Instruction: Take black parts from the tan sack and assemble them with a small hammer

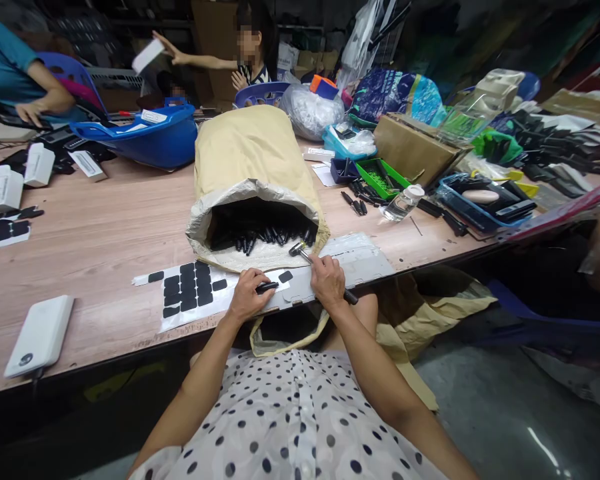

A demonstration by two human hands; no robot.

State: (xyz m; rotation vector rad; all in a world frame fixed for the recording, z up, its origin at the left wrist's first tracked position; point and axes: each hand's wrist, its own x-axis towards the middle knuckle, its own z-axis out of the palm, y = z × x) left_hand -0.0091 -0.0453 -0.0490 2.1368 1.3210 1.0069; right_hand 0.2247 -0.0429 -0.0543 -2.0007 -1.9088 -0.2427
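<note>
At the table's front edge, my left hand is closed around a small black cylindrical piece, held low over a grey board. My right hand grips a small hammer, its metal head pointing up and left and its black handle end sticking out below the fist. Just beyond both hands lies a big tan paper sack, its mouth facing me with several black cylindrical pieces inside. A white sheet with black rounded stickers lies left of my left hand.
A white power bank with a cable lies at the left. Behind stand a blue basin and white boxes. To the right are a clear bottle, a green tray and a blue basket. Two people sit across the table.
</note>
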